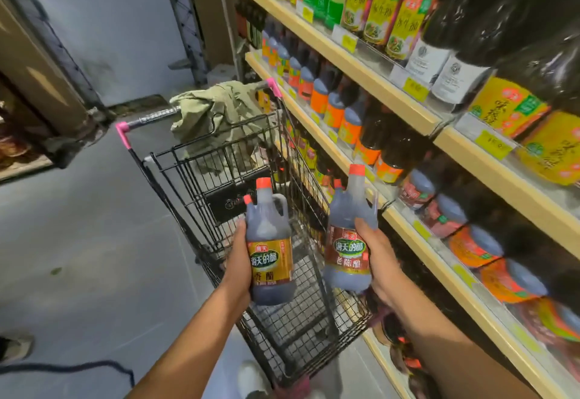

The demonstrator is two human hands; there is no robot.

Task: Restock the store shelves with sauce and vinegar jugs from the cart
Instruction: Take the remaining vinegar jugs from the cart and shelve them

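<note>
Holding two vinegar jugs over the cart (175,160), one per hand. Left hand (240,268) wraps the gold-label jug (270,257) round the body. Right hand (378,260) grips the red-label jug (348,251) the same way, just beside the shelf (445,274). Both upright, capped, look full.

Suggest: right one first, match label to its row, base flat, label out, push back off the lip. Body grip on a full jug can slip; take the handle for longer reaches.

Cart: wire mesh shows under the jugs, crumpled green cloth (219,109) at far end. Shelf tiers: packed rows of dark bottles (332,109).
</note>
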